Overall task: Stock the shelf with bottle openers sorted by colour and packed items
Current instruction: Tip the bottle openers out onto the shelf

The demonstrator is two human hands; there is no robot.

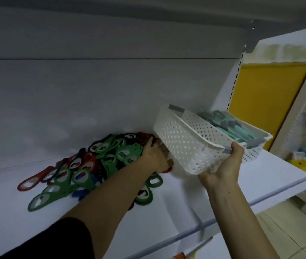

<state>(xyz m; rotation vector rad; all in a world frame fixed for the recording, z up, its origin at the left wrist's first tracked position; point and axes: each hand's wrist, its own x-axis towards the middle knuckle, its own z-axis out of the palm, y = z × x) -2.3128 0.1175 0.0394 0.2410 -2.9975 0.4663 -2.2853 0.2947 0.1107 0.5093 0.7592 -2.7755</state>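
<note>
The bottle openers (92, 165) lie in 1 mixed heap on the white shelf (223, 193), left of centre: red, green, blue and dark pieces overlap with no colour grouping visible. The left hand (153, 158) rests on the right edge of the heap, fingers extended; the fingertips are partly hidden behind the white basket (185, 143), so contact with the basket cannot be confirmed. The right hand (225, 165) grips this perforated basket at its near corner, thumb over the rim, and holds it tilted with the far end raised above the heap. Its interior is not visible. Just behind it, a second basket (260, 136) holds teal packed items (228, 126); whether the 2 baskets are clipped together cannot be determined. A yellow panel (266, 101) stands beyond. Assessment: the task is at an early stage. The openers are on the shelf, but colour sorting is not yet done, and final placement of the packed items is unconfirmed.
</note>
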